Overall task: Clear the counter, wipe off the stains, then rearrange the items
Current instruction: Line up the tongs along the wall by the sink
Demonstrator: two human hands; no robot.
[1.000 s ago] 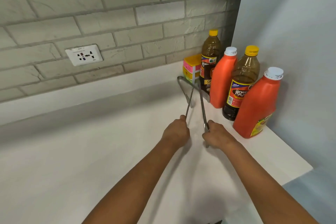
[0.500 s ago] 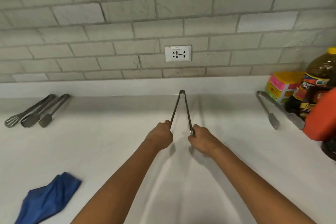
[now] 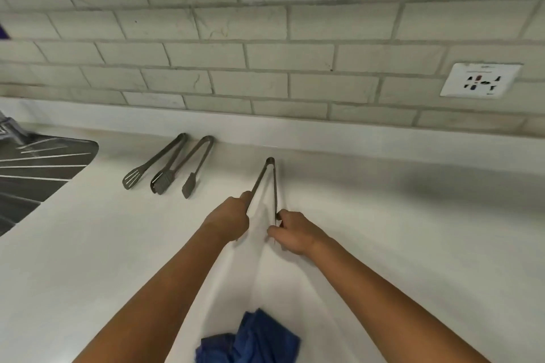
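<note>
Carried leftward since the earlier frame, the tongs (image 3: 267, 183) now sit at the frame's centre, their hinge pointing at the wall, with the two other pairs of tongs (image 3: 169, 166) lying just to their left on the worktop (image 3: 413, 230). Left hand (image 3: 228, 219) grips one arm and right hand (image 3: 292, 231) pinches the other, both curled tight. A blue cloth (image 3: 250, 339) lies at the bottom centre.

White wall socket (image 3: 480, 80) on grey brick wall (image 3: 265, 38); steel sink (image 3: 35, 168) at left
</note>
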